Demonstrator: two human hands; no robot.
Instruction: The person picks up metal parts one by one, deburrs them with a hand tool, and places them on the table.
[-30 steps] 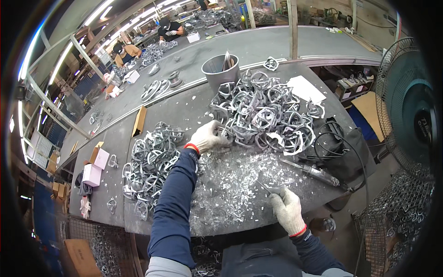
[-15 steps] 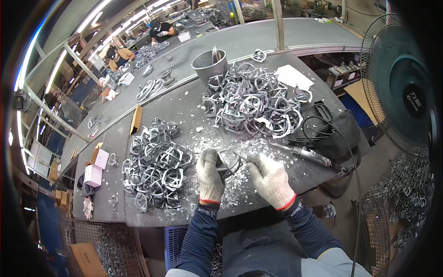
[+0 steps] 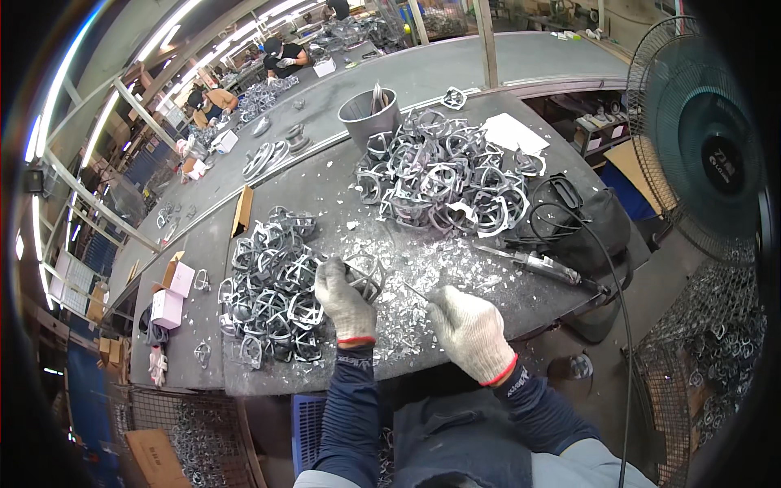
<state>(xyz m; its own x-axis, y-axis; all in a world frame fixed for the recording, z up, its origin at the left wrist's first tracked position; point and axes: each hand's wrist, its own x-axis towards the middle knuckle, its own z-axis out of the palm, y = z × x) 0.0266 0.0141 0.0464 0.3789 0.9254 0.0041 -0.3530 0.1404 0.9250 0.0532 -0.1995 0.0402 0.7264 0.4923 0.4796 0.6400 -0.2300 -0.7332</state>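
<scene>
- From my remote view, a dark counter [image 3: 329,191] carries two heaps of openwork grey frames, pale flakes scattered between them.
- The left hand [image 3: 345,301], gloved, has its fingers closed around the side of one openwork frame [image 3: 368,275], raised above the counter beside the left heap [image 3: 277,297].
- The right hand [image 3: 470,325], also gloved, pinches a thin-bladed tool [image 3: 416,290] near the counter's near edge; its tip points at the frame, apart from it.
- The right heap [image 3: 443,179] sits toward the counter's far edge, just beside a grey bucket [image 3: 366,122].
- I judge the work midway: the many flakes [image 3: 407,321] suggest plenty of frames trimmed, with this one in hand and more left. I cannot tell from here which heap is finished, or whether this frame is.
</scene>
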